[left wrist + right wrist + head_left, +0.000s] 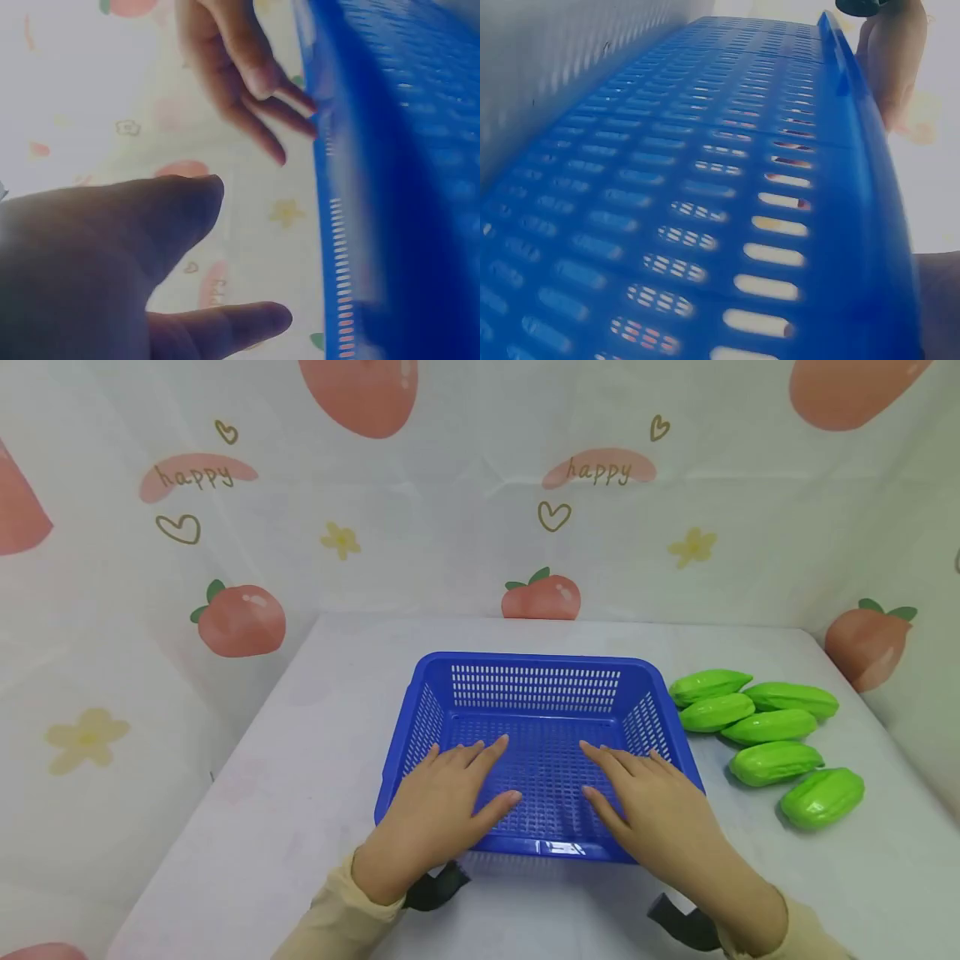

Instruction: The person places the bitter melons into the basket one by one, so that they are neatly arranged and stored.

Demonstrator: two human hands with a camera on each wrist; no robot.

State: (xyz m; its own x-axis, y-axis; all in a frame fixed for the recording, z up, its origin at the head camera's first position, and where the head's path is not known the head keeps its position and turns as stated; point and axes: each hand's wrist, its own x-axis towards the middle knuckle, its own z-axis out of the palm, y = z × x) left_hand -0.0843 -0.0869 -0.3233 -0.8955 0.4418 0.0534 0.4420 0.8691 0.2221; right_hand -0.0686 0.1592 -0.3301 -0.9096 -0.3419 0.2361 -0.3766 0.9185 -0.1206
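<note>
A blue plastic basket (536, 658) with slotted walls stands upright, with nothing lying in it. Over its near left part is my left hand (442, 806), fingers straight and thumb spread. My right hand (652, 806) mirrors it over the near right part. Neither hand holds anything; whether they touch the basket cannot be told. In the left wrist view, one hand (90, 255) looms dark and close, and the basket's wall (325, 217) runs down the right. The slotted wall (840, 195) of the basket fills most of the right wrist view.
Several glossy green, oblong, grooved fruits or vegetables (822, 797) lie right of the basket on the white tabletop (307, 760). A pale cloth wall (450, 527) printed with peaches, hearts and flowers encloses the back and sides. Dark bands (438, 887) show at both wrists.
</note>
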